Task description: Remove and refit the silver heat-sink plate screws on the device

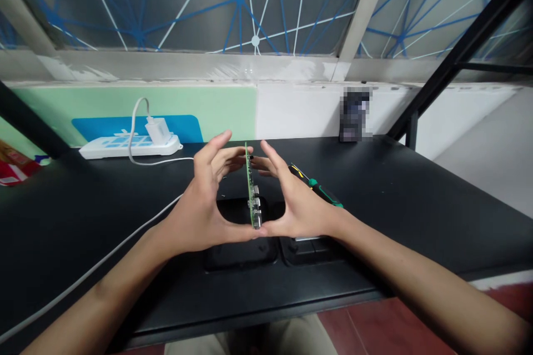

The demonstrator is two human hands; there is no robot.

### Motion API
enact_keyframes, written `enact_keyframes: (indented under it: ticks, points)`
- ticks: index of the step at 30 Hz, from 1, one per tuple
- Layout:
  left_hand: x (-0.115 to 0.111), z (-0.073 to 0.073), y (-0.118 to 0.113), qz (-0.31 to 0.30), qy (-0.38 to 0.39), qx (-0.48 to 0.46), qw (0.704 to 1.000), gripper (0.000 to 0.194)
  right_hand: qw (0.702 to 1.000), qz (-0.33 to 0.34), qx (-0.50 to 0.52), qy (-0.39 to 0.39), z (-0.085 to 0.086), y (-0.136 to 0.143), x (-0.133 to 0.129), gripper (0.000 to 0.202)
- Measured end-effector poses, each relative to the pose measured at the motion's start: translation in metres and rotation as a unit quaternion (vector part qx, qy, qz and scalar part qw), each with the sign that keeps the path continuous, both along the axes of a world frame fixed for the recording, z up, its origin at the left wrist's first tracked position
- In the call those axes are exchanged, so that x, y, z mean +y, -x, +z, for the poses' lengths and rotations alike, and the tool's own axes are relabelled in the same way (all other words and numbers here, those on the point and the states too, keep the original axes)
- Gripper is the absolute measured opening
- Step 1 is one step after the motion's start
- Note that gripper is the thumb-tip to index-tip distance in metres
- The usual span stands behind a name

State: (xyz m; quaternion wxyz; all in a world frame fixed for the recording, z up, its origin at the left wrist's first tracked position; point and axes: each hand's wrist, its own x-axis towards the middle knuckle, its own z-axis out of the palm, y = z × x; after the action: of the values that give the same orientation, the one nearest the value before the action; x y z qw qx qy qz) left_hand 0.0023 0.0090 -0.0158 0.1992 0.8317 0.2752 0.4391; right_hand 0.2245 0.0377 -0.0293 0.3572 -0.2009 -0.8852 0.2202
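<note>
The thin green circuit board with silver metal connectors (253, 194) is held on edge, raised above the black flat-topped desk (387, 194), with its connectors facing the right hand (302, 202). The fingers of the left hand (200, 197) grip it at the far top edge and at the near bottom edge, the thumb bearing on the lower end. The right hand's thumb meets the same lower end; its other fingers are extended toward the far end, and whether they touch the board cannot be determined. Both hands are curved, leaving open space on either side of the board. Beneath them lie black shallow trays with rounded corners (241, 255). A green-and-black handled tool (327, 193) lies beyond the right wrist. At the rear left, a white power strip with blue sockets (131, 146) carries a white plug-in adapter (158, 131) with a white cable (131, 238).
</note>
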Motion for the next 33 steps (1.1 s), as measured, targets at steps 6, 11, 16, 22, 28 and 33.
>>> enact_keyframes:
  ticks: [6,11,16,22,28,33]
  points:
    - [0.001,0.003,0.003,-0.015,-0.007,0.008,1.0,0.12,0.999,-0.033,0.003,-0.01,-0.001,-0.001,0.002,0.137]
    - [0.004,0.006,0.011,0.014,-0.021,0.062,0.998,0.126,0.993,-0.107,-0.034,-0.029,-0.003,-0.006,0.005,0.134]
    - [0.007,0.008,0.015,0.033,-0.039,0.061,0.997,0.117,0.984,-0.153,-0.07,-0.05,-0.002,-0.009,0.007,0.132]
    - [0.014,0.004,0.018,0.049,-0.067,0.087,0.993,0.119,0.974,-0.189,-0.09,-0.086,0.003,-0.009,0.006,0.13]
    - [0.017,0.002,0.022,0.085,-0.114,0.138,0.98,0.121,0.961,-0.206,-0.114,-0.144,0.005,-0.01,0.007,0.13]
    - [0.016,0.003,0.023,0.108,-0.129,0.17,0.971,0.123,0.953,-0.202,-0.125,-0.191,0.008,-0.011,0.006,0.124]
